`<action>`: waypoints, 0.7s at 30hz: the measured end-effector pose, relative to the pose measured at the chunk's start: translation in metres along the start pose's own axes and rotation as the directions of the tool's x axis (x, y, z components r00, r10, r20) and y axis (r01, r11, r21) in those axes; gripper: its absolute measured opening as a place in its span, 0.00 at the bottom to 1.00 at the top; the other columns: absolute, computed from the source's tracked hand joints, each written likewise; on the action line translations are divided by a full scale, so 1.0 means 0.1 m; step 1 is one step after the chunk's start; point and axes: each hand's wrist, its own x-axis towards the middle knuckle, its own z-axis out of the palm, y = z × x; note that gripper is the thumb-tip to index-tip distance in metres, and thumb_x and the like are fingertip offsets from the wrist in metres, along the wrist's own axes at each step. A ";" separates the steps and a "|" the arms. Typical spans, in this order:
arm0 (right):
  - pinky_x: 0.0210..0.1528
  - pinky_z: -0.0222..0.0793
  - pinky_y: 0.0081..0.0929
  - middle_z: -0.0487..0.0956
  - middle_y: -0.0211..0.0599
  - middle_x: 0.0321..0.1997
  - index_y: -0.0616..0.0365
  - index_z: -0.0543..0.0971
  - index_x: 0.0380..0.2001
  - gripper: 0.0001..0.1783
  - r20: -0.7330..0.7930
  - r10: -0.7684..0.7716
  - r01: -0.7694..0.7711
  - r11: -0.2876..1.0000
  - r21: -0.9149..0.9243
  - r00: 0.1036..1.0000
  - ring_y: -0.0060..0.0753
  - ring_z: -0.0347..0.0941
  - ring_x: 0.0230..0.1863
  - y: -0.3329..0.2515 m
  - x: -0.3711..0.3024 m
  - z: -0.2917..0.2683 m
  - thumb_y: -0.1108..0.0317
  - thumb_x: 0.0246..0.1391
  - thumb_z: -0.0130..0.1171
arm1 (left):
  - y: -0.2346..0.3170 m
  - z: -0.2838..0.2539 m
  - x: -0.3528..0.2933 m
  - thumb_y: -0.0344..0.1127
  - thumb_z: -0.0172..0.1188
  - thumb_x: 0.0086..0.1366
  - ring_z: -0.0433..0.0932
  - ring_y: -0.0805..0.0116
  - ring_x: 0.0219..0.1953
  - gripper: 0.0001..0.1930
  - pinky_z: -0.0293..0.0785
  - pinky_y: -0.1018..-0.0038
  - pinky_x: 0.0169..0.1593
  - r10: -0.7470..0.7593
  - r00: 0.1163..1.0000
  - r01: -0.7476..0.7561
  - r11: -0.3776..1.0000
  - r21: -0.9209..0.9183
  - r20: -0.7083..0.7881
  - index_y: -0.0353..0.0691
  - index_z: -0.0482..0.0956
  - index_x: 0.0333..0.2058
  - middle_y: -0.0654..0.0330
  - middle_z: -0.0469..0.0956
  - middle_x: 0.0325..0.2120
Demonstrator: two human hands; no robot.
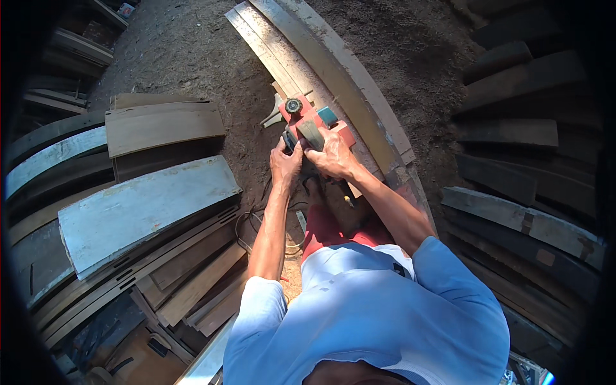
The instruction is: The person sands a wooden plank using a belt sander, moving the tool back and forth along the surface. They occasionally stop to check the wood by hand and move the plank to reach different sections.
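A red handheld power tool [341, 133] rests on or just over the wooden boards in front of me. It has a round black knob at its far left end, a teal part on top and a brownish band across its side. My left hand [285, 160] pinches its near left side, thumb up against the dark part there. With the fingers of my right hand [332, 156] I grip the near side by the brownish band. The two thumbs are close together. The tool's underside is hidden.
Long pale planks [282, 54] run from the tool to the far edge, beside a wider board [333, 64]. Stacked boards lie at left, with a whitish panel [151, 205] on top. More timber [513, 131] is stacked at right. A cable [240, 231] loops near my feet.
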 end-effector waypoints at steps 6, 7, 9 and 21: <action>0.51 0.77 0.43 0.83 0.56 0.40 0.65 0.78 0.47 0.20 0.013 -0.014 0.013 0.999 0.034 1.000 0.55 0.83 0.46 0.48 -1.55 -0.17 0.68 0.52 0.69 | -0.06 0.47 -1.63 0.50 0.72 0.65 0.77 0.53 0.44 0.39 0.75 0.59 0.50 -0.197 0.976 0.189 0.978 0.088 0.095 0.32 0.72 0.68 0.47 0.77 0.40; 0.51 0.77 0.43 0.83 0.53 0.41 0.63 0.79 0.48 0.19 0.004 -0.008 0.008 0.999 0.032 1.000 0.52 0.84 0.46 0.49 -1.79 -0.17 0.70 0.52 0.68 | -0.20 0.53 -1.90 0.51 0.73 0.65 0.75 0.54 0.43 0.43 0.75 0.61 0.49 -0.141 0.986 0.127 0.980 0.155 0.086 0.30 0.68 0.70 0.49 0.76 0.38; 0.52 0.77 0.44 0.84 0.50 0.42 0.60 0.81 0.50 0.20 0.023 0.007 -0.008 0.998 0.065 1.000 0.52 0.84 0.47 0.55 -2.10 -0.23 0.73 0.52 0.68 | -0.11 0.62 -2.25 0.49 0.73 0.64 0.74 0.55 0.43 0.43 0.74 0.62 0.48 -0.216 0.972 0.202 0.968 0.149 0.091 0.29 0.67 0.70 0.50 0.75 0.36; 0.55 0.77 0.51 0.83 0.66 0.43 0.70 0.76 0.47 0.24 0.016 -0.031 0.031 0.999 -0.029 0.999 0.65 0.81 0.51 0.11 -0.49 0.02 0.65 0.48 0.66 | -0.40 0.13 -0.46 0.42 0.70 0.68 0.80 0.57 0.39 0.20 0.76 0.59 0.46 0.089 0.995 -0.090 0.995 0.040 0.034 0.40 0.82 0.54 0.49 0.84 0.35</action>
